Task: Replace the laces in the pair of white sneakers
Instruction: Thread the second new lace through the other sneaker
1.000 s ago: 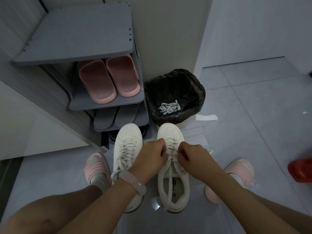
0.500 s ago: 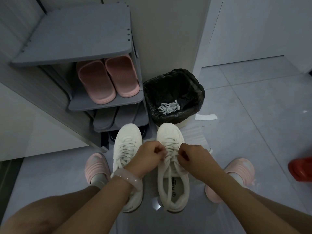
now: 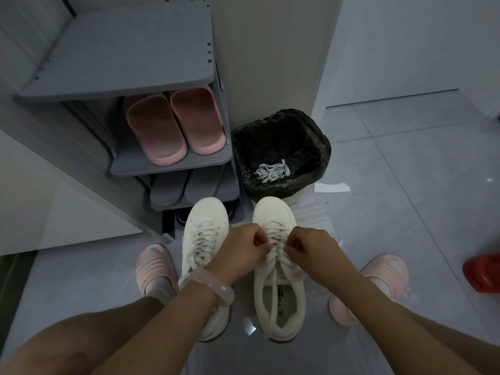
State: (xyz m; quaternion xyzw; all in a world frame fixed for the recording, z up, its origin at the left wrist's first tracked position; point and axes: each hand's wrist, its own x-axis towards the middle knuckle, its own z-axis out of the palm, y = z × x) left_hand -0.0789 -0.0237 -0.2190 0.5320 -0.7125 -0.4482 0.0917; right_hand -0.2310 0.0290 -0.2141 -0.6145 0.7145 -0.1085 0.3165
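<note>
A grey shoe rack (image 3: 130,50) fills the upper left, with a pair of pink slippers (image 3: 174,125) on its middle shelf and grey slippers (image 3: 169,190) on the shelf below. Just right of it stands a bin lined with a black bag (image 3: 281,147), and a tangle of white laces (image 3: 272,172) lies inside. On the floor in front, two white sneakers sit side by side, toes pointing at the rack and bin: the left sneaker (image 3: 204,239) is laced, and the right sneaker (image 3: 280,293) has both hands over its lacing. The left hand (image 3: 240,250), with a pale bracelet (image 3: 211,286) on its wrist, and the right hand (image 3: 311,246) each have curled fingers that appear to pinch the lace (image 3: 272,257) at the upper eyelets, though the fingertips are partly hidden. A scrap of white paper (image 3: 331,187) lies beside the bin.
</note>
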